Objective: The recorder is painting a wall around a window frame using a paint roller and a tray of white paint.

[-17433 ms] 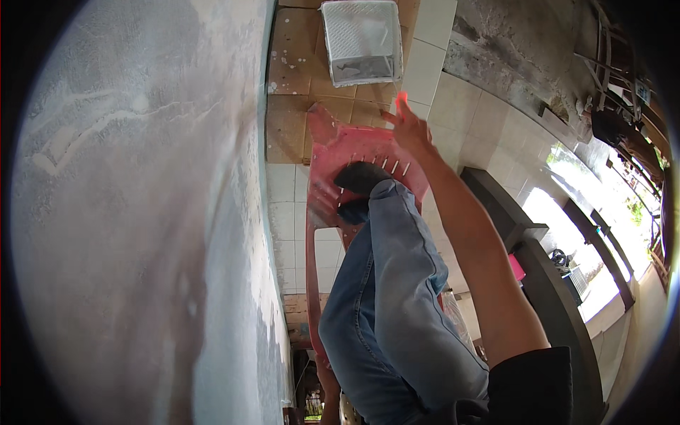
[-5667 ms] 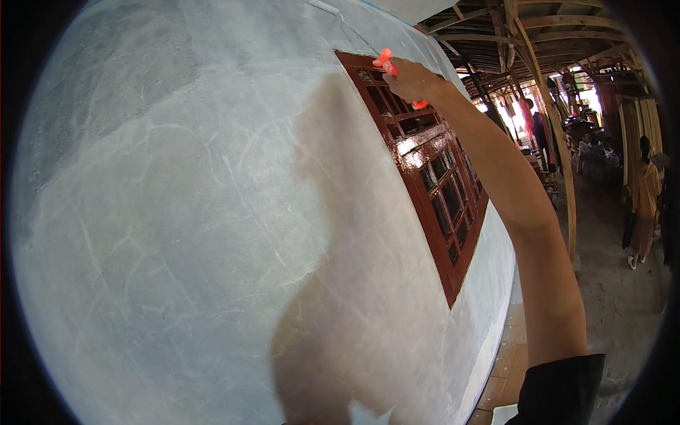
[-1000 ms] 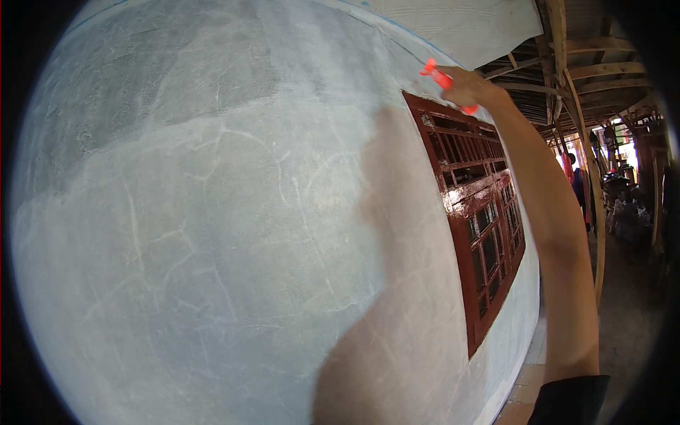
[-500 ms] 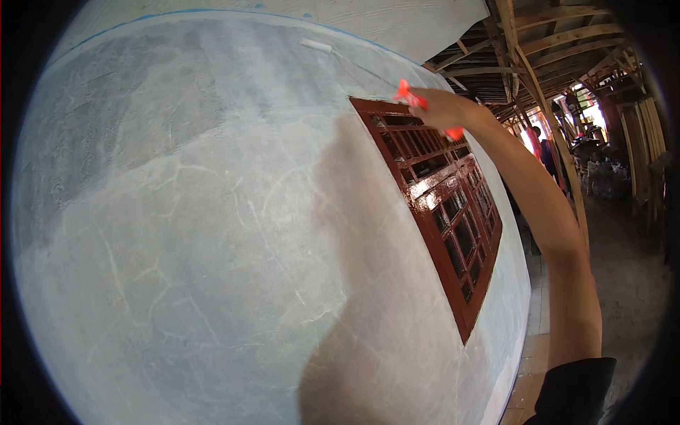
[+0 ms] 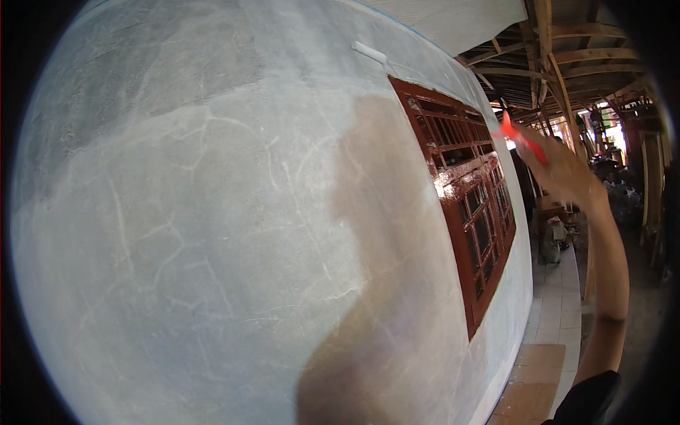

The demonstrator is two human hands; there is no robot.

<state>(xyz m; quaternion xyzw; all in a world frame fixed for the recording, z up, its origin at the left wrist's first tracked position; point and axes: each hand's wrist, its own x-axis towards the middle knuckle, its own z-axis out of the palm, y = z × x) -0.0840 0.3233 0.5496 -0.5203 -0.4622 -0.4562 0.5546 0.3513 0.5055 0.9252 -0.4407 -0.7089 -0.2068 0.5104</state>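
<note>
My right hand [image 5: 559, 168] is raised at the right, closed around the orange-red handle [image 5: 508, 128] of a paint roller. The roller's white sleeve [image 5: 370, 52] lies against the upper part of a grey-white wall [image 5: 212, 234], just above the top left corner of a brown window frame [image 5: 453, 234]. Between handle and sleeve the thin rod is only faintly visible. A black sleeve covers my upper right arm at the lower edge. My left hand is out of the picture.
Glossy brown bars and dark panes fill the window. Darker grey patches mark the wall's upper left. Pale floor tiles [image 5: 549, 319] and a brown sheet [image 5: 535, 368] run along the wall's foot. Wooden roof beams [image 5: 588, 53] and cluttered items stand at the right.
My right hand has moved right and down, off the window's top edge in the picture. The roller sleeve sits lower and closer to the window corner. The view has shifted too.
</note>
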